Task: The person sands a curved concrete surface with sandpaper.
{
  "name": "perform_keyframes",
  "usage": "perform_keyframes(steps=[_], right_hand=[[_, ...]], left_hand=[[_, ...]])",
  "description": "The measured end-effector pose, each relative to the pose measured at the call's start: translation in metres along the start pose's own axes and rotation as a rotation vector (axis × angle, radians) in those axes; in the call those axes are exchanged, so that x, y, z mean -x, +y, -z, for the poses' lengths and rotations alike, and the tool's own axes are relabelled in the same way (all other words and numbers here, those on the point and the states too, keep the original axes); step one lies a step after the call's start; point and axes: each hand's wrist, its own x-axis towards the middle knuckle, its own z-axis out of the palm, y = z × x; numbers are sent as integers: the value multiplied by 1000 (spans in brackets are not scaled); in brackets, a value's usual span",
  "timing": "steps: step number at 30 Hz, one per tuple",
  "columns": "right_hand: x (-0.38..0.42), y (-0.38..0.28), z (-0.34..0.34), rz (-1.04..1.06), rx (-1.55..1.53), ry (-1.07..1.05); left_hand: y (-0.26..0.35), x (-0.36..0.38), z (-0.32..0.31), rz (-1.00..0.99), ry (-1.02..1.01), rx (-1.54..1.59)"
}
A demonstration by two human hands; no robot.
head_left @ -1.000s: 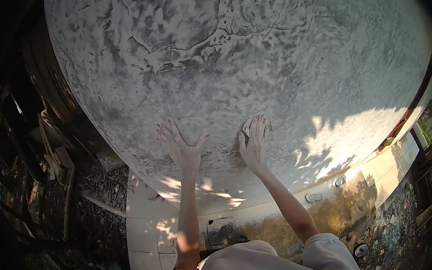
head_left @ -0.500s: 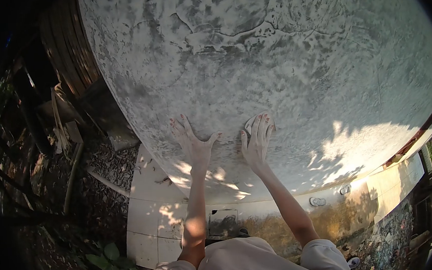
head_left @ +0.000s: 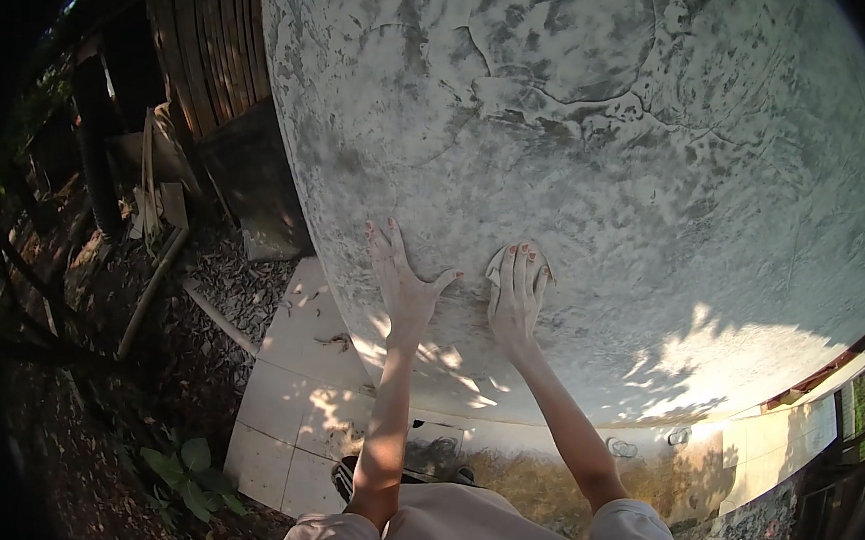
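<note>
In front of me stands a large grey-white wall [head_left: 598,198], patchy and smeared with pale coating, with raised curved ridges higher up. My left hand [head_left: 406,297] rests against it with thumb and fingers spread, holding nothing. To its right, my right hand [head_left: 517,309] presses a thin pale sheet that looks like sandpaper [head_left: 495,267] against the wall. Its fingers lie close together over the sheet, hiding most of it; only edges show at both sides. Whitish dust covers both hands.
Pale floor tiles [head_left: 281,396] lie below at left, beside dry leaves [head_left: 243,288] and a green plant [head_left: 194,477]. Wooden slats [head_left: 207,55] and loose boards stand left of the wall. A pair of sandals [head_left: 621,447] sits on the ledge below right.
The view has swung, so the wall sits further right. My right hand has moved slightly down the wall with the sheet. My left hand stays spread against the wall.
</note>
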Motion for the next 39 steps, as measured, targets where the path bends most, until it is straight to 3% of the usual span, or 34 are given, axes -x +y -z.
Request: perform_keyframes(steps=[2, 5, 10, 17, 21, 24, 26, 29, 32, 34, 36, 39], right_hand=[[5, 2, -8, -17, -6, -36], [-58, -4, 19, -36, 35, 13], [-126, -40, 47, -262, -65, 260], [11, -73, -55, -214, 34, 24], [-7, -72, -49, -171, 45, 44], [-79, -78, -5, -166, 58, 80], [-110, -85, 14, -229, -57, 230], [-95, -101, -3, -293, -73, 238], [-12, -113, -57, -261, -33, 34], [3, -118, -63, -247, -12, -40], [1, -112, -65, -219, -21, -38], [-71, -113, -31, -173, 5, 68]], left_hand=[[-6, -2, 3, -16, 3, 9], [-18, -7, 9, -29, -28, 8], [-37, -14, 24, -31, -73, -34], [-76, -20, 35, -74, -97, -99], [-78, -24, 45, -123, -53, -111], [-80, -22, 45, -89, -79, -93], [-82, -22, 43, -119, -68, -116], [-80, -21, 45, -154, -51, -120], [-79, -23, 46, -154, -55, -86], [-79, -21, 47, -153, -68, -75], [-77, -22, 48, -131, -85, -94], [-75, -22, 50, -123, -88, -64]])
